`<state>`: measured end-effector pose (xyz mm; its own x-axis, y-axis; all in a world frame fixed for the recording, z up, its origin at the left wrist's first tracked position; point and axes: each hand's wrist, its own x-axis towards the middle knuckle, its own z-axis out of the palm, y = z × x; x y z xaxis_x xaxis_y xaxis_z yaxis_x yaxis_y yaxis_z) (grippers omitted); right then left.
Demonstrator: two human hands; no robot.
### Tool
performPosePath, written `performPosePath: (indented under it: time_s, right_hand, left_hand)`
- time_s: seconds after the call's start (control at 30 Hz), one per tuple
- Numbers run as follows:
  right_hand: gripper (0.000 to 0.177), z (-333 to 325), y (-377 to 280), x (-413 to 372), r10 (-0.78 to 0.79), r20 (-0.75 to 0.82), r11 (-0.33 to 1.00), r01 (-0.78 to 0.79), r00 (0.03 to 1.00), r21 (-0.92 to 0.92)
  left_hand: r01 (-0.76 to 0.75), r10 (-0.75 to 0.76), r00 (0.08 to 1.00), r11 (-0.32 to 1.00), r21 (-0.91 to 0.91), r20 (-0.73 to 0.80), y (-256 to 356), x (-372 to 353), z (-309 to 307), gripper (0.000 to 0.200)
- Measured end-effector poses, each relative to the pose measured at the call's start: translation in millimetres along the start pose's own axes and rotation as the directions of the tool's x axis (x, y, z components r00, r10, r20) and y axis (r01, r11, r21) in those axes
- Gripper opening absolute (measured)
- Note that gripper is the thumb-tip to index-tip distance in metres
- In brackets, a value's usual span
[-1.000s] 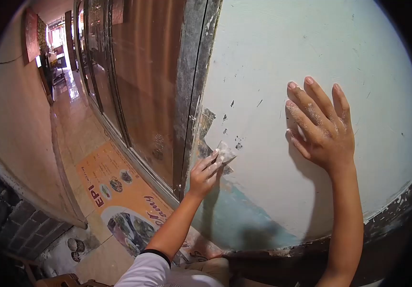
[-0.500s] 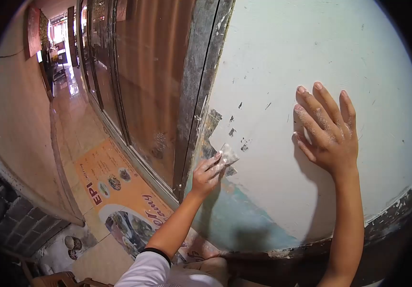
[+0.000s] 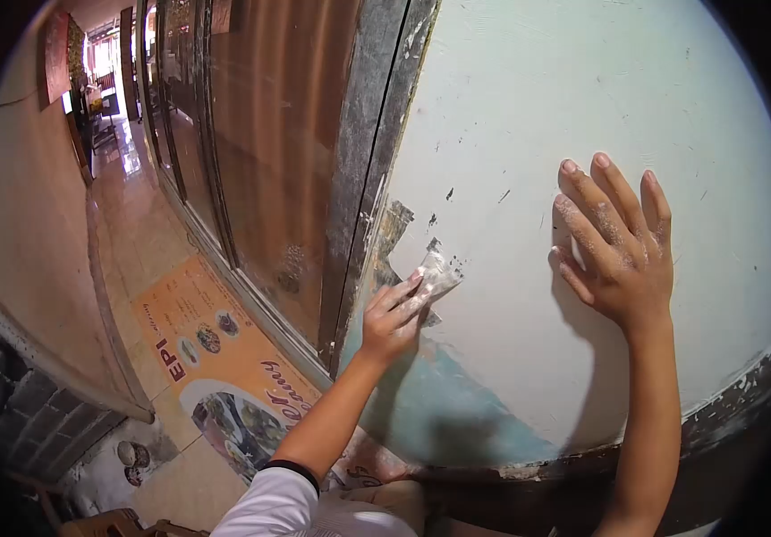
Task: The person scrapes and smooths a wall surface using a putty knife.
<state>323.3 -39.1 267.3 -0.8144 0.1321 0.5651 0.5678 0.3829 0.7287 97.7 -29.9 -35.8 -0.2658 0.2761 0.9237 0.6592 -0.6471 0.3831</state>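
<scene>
My left hand (image 3: pixel 392 319) is closed on a flat, white-smeared scraper (image 3: pixel 440 274), its wide end against the painted panel (image 3: pixel 511 313). Dark bare patches (image 3: pixel 394 225) show around it, where the pale paint is gone. Most of the grip end is hidden by my fingers. To the right, my right hand (image 3: pixel 620 242) lies against the same panel with its fingers spread, holding nothing. White dust or flecks cling to its fingers and back.
A worn dark frame (image 3: pixel 369 170) borders the panel on the left, beside brown glazed doors (image 3: pixel 269 134). An orange printed banner (image 3: pixel 207 322) lies on the tiled floor. Grey blocks (image 3: pixel 32 416) and two small round containers (image 3: pixel 132 454) are at lower left.
My left hand has moved the scraper slightly up and right across the panel, over the dark spots. My right hand stays nearly still. The view has shifted a little.
</scene>
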Motion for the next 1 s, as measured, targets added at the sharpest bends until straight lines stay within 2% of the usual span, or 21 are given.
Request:
performPosePath:
  time_s: [0.1,0.17,0.2,0.3,0.33,0.37,0.43,0.57,0.63,0.67,0.77,0.8,0.9,0.93,1.0]
  right_hand:
    - [0.041,1.7,0.2,-2.8,0.009,0.014,1.000,-0.009,1.000,0.003]
    - [0.040,4.4,0.8,-4.6,0.021,0.005,1.000,-0.021,1.000,0.011]
    - [0.045,2.6,0.8,-4.2,0.007,0.018,1.000,-0.008,1.000,0.019]
    - [0.045,4.2,1.1,-5.4,0.007,0.017,1.000,-0.007,1.000,0.018]
    - [0.043,1.0,1.2,-2.5,-0.009,0.005,1.000,0.009,1.000,0.013]
    - [0.041,0.7,1.4,-3.1,-0.005,0.009,1.000,0.005,1.000,0.019]
    - [0.041,4.3,1.7,-4.8,-0.013,-0.012,1.000,0.013,1.000,0.006]
    - [0.044,1.6,1.5,-2.8,-0.005,0.009,1.000,0.005,1.000,-0.011]
    - [0.046,2.0,1.1,-4.3,0.002,0.026,1.000,-0.003,1.000,0.014]
    - [0.045,2.5,2.1,-4.2,0.000,0.010,1.000,0.000,1.000,0.012]
    - [0.045,2.7,1.7,-4.1,-0.001,-0.001,1.000,0.001,1.000,0.009]
    - [0.046,5.0,1.0,-5.7,0.010,0.006,1.000,-0.011,1.000,0.022]
    - [0.046,3.0,1.0,-5.0,0.014,0.023,1.000,-0.015,1.000,0.025]
    - [0.046,2.7,1.2,-4.8,0.013,0.023,1.000,-0.013,1.000,0.022]
    - [0.046,2.8,1.6,-4.2,0.011,0.017,1.000,-0.011,1.000,0.029]
  left_hand:
    - [0.027,-0.028,0.999,0.998,-0.053,-0.016,4.6,2.6,4.9,0.039]
    - [0.028,-0.028,0.999,1.000,0.013,0.029,-2.1,-15.4,1.9,0.036]
    - [0.070,-0.071,0.996,0.997,0.021,0.055,-3.9,-23.5,-2.2,0.034]
    - [0.057,-0.059,0.996,0.998,0.023,0.071,-11.0,-32.2,-6.7,0.032]
    - [0.016,-0.017,0.998,1.000,0.016,0.055,-9.7,-27.1,-3.6,0.030]
    - [0.069,-0.067,0.997,0.995,-0.071,0.034,-9.9,-23.3,-2.0,0.031]
    - [0.045,-0.042,0.997,0.998,-0.054,0.058,7.5,-0.1,-6.3,0.034]
    - [-0.031,0.031,0.999,0.999,-0.011,0.026,-4.1,-12.5,0.9,0.035]
    - [0.081,-0.080,0.996,0.997,-0.016,0.045,-16.0,-37.2,-0.4,0.035]
    - [0.028,-0.028,0.999,1.000,0.006,0.021,-19.9,-41.7,-0.2,0.036]
    - [0.044,-0.044,0.999,0.999,0.011,0.011,-19.2,-29.9,-5.7,0.035]
    - [-0.009,0.009,1.000,0.999,0.043,-0.014,-22.6,-24.0,-6.4,0.037]
    - [0.014,-0.015,0.999,0.999,0.030,0.032,-22.8,-15.9,-17.1,0.038]
    - [0.039,-0.039,0.999,0.999,0.027,-0.001,-29.6,-21.5,-18.0,0.029]
    - [0.066,-0.065,0.997,0.997,0.035,-0.028,-48.9,-41.2,-21.5,0.031]
